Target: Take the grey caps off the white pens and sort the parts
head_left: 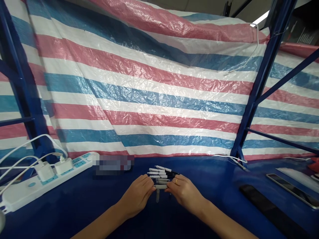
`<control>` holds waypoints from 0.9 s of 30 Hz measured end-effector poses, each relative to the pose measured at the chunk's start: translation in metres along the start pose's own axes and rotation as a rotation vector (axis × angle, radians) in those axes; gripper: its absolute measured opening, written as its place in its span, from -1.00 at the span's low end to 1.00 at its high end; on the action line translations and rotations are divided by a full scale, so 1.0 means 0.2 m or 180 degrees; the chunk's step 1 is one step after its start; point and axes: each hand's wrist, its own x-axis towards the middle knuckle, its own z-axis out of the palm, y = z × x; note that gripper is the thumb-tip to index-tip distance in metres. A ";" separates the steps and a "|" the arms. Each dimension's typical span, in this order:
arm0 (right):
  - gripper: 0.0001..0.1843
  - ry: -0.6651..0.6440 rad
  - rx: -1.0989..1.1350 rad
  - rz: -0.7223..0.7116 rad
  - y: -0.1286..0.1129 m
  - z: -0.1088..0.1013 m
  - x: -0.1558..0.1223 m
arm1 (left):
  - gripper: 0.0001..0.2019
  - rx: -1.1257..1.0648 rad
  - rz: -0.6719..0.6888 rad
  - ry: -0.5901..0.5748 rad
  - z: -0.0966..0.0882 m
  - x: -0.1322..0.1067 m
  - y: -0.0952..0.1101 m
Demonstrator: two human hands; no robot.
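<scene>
While the left hand and right hand curl against opposite ends of the marker pens, whether they grip is unclear.

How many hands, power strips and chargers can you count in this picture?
Hands: 2, the left hand and the right hand
Power strip: 1
Chargers: 2, one and another
Total: 5
</scene>
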 end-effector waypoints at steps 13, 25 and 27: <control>-0.77 0.0177 0.1240 0.0521 -0.02 -0.08 -0.01 | -0.71 0.0003 -0.0161 0.0186 0.00 -0.01 0.05; -0.77 0.0360 0.2038 0.1071 -0.03 -0.02 0.02 | -0.73 -0.0324 -0.0420 0.0212 0.00 -0.01 0.02; -0.76 0.0368 0.2087 0.1097 -0.03 -0.01 0.02 | -0.74 -0.0350 -0.0457 0.0175 0.00 -0.01 0.03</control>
